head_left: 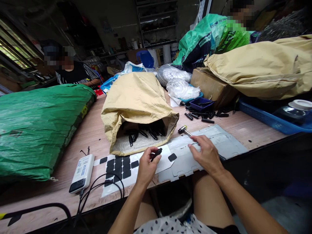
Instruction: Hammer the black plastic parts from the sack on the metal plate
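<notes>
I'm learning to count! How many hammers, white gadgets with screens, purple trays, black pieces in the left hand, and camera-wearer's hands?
Silver-shafted, black-and-yellow hammer: 1
White rectangular gadget with dark screen: 1
Small purple plastic tray: 1
Camera-wearer's bare left hand and right hand: 2
Black elongated piece in left hand: 1
Total: 6

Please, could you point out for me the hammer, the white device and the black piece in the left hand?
Hammer (187, 132): head view, on the metal shaft.
White device (83, 170): head view, on its white casing.
Black piece (158, 152): head view, on its exposed end.
</notes>
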Available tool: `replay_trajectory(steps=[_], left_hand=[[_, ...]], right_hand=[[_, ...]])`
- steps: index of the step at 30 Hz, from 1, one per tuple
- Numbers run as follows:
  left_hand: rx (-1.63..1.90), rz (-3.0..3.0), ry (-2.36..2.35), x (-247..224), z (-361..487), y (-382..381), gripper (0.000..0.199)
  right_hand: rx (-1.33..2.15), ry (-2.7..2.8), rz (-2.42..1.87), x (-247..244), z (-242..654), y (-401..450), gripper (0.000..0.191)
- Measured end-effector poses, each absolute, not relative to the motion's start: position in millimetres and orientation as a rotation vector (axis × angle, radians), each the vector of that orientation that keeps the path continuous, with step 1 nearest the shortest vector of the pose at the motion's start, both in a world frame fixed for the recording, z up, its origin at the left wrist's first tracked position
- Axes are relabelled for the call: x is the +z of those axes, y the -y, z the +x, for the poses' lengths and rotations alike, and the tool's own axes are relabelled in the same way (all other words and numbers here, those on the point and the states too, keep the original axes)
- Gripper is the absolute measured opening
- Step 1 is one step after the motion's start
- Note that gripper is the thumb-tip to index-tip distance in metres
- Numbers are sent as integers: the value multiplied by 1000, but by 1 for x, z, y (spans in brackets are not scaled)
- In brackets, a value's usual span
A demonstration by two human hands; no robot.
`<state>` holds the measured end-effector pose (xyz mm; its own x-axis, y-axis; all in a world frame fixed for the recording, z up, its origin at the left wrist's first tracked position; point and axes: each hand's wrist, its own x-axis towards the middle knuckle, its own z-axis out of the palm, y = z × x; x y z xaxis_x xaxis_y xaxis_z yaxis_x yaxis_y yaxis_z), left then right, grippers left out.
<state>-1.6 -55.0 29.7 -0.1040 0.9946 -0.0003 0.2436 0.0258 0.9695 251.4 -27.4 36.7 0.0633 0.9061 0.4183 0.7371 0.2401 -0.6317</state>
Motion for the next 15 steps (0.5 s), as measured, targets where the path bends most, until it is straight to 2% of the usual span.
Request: replay_trajectory(steps=[3, 8, 11, 15], left_hand=[[1068, 1589, -1610, 29, 0, 38, 17], [979, 1861, -1617, 13, 15, 22, 22], [951, 1973, -1633, 5, 13, 19, 25], [944, 2047, -1732, -2, 4, 21, 19]], right_hand=[[135, 1667, -1624, 34, 271, 17, 27], [231, 1840, -1187, 30, 272, 77, 21], [269, 2055, -1092, 2, 280, 131, 17], [173, 2051, -1327, -49, 307, 172, 10]])
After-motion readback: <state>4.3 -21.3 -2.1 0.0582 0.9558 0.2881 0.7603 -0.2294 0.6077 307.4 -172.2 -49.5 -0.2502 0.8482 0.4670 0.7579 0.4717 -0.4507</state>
